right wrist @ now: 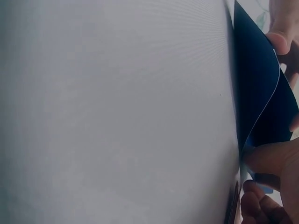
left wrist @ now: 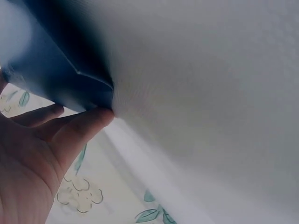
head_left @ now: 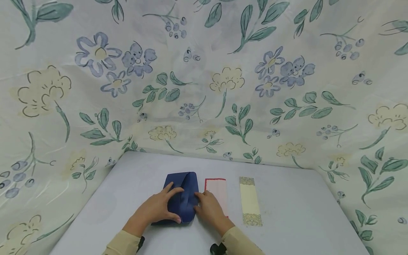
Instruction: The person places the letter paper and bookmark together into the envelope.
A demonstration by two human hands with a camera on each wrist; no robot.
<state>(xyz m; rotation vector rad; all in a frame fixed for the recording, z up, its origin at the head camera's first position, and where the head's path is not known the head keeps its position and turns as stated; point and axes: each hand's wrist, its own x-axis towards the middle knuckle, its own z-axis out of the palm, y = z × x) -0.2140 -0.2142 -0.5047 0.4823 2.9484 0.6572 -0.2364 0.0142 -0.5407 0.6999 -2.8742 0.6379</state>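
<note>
A dark blue folded paper envelope sits on the white table, its panels overlapping along a slanting edge and bulging upward. My left hand grips it from the left, with spread, bent fingers on top and the thumb at the near edge. At its right edge, my right hand pinches the paper between thumb and fingers. The right wrist view shows the envelope's lifted, curved panel with a thin pale edge. In the left wrist view, fingertips of the left hand meet the blue paper's lower edge.
A pale pink card with a red border lies right beside the right hand, partly covered by it. Further right is a cream strip with patterned gold ends. Floral fabric hangs behind and at both sides of the white table.
</note>
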